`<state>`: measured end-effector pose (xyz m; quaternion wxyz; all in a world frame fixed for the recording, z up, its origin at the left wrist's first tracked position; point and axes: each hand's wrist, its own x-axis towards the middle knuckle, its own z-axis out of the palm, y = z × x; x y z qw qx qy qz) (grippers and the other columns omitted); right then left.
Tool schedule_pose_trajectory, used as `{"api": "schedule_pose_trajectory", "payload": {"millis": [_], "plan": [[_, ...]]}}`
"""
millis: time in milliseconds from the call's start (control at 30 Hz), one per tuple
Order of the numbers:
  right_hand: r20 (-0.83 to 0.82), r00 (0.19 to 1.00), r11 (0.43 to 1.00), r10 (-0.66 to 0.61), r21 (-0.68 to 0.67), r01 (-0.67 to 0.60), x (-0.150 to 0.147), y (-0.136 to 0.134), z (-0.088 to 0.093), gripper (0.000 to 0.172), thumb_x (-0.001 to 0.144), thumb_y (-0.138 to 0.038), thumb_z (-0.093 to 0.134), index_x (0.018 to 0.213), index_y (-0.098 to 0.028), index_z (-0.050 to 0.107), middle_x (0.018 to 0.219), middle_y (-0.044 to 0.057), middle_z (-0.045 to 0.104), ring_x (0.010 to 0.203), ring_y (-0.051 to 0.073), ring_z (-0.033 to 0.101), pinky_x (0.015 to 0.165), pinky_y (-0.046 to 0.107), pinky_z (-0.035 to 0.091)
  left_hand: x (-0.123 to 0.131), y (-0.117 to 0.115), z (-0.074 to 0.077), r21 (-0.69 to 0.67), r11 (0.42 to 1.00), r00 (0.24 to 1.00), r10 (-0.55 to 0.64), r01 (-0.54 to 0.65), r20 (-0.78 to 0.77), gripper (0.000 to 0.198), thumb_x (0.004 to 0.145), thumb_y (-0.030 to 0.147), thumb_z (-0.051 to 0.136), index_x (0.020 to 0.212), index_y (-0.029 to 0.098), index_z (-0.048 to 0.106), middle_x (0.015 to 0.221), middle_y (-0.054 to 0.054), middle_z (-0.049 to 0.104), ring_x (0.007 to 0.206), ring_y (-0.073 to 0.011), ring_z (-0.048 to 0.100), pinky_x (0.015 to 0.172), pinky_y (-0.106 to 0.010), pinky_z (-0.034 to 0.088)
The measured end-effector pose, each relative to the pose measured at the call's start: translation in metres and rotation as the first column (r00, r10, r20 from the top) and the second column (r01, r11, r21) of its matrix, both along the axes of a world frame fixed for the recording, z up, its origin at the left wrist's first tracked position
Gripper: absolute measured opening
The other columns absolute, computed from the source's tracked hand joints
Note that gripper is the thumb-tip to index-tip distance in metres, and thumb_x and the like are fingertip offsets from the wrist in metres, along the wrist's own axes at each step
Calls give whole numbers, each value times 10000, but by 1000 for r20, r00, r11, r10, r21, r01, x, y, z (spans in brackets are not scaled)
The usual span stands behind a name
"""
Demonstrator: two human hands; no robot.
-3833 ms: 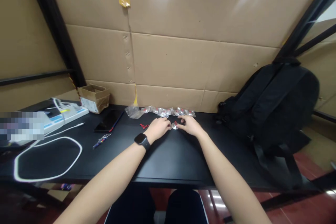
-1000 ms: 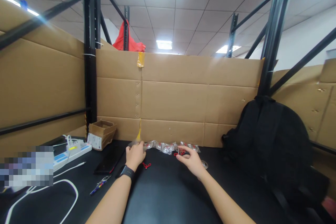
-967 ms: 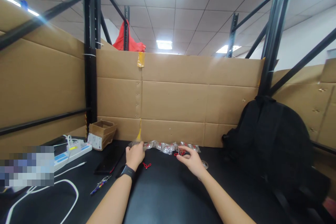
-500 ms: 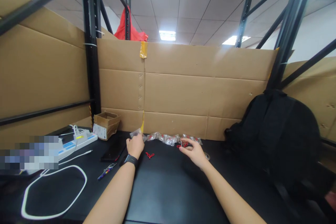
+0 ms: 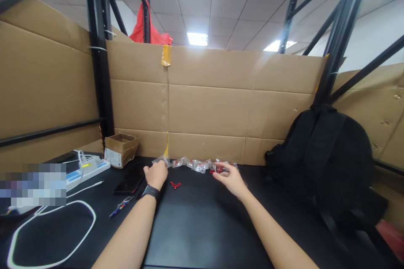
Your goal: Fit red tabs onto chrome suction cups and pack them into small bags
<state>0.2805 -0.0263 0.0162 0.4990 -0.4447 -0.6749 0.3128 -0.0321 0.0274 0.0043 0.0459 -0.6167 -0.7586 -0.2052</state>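
Note:
My left hand (image 5: 157, 174), with a dark watch (image 5: 151, 191) on its wrist, reaches to the left end of a row of clear plastic packets (image 5: 199, 165). Its fingers are closed on a crinkled packet (image 5: 164, 160), their tips partly hidden behind the hand. My right hand (image 5: 232, 180) is at the row's right end, thumb and fingers curled around a small piece with red cord (image 5: 223, 170); its exact kind is too small to tell. Between the hands, nearer to me, a loose red cord loop (image 5: 175, 185) lies on the black table (image 5: 195, 227).
On the left are a small cardboard box (image 5: 121, 150), a dark phone (image 5: 128, 181), a keychain (image 5: 121, 207), a white power strip (image 5: 88, 172) and a white cable (image 5: 93, 214). A black backpack (image 5: 328, 159) stands right. Cardboard panels (image 5: 205, 109) and dark rack posts (image 5: 98, 59) enclose the table.
The whole view has shifted, so things appear slightly farther left. Both hands stay at the two ends of the packet row; the small piece in my right hand is now less visible.

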Motion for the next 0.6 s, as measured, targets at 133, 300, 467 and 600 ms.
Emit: {"api": "schedule_pose_trajectory", "payload": {"millis": [133,300,467,600], "plan": [[7,1000,1000,-1,25,1,2,3,-1,535,741,-444,769,1190,-167,681,755,26,715,569,142,625,559,254,493,1,-10,19,309,951,997,4,-27,76,348,983,341,380,959,218,705,991,-127,747,1033,-290,640,899,-438,269],[-5,1000,998,-12,58,12,3,3,0,499,735,-430,775,1159,-179,695,1006,86,747,688,167,689,648,283,546,15,-23,36,532,835,975,-211,140,75,198,955,316,482,905,229,652,1064,-76,736,1060,-251,616,934,-402,277],[-5,1000,1000,-1,27,1,5,2,3,513,739,-424,772,1170,-160,682,945,85,756,651,163,684,621,275,538,58,-32,23,308,814,850,-526,492,30,190,861,373,662,744,225,637,851,-41,741,845,-228,662,815,-325,364],[12,1000,998,-13,57,12,8,5,1,507,741,-413,767,1177,-170,679,975,87,753,642,157,676,617,276,536,88,-45,9,96,689,680,-725,719,107,270,726,500,778,762,247,690,774,-43,732,763,-241,669,723,-293,410]]}}
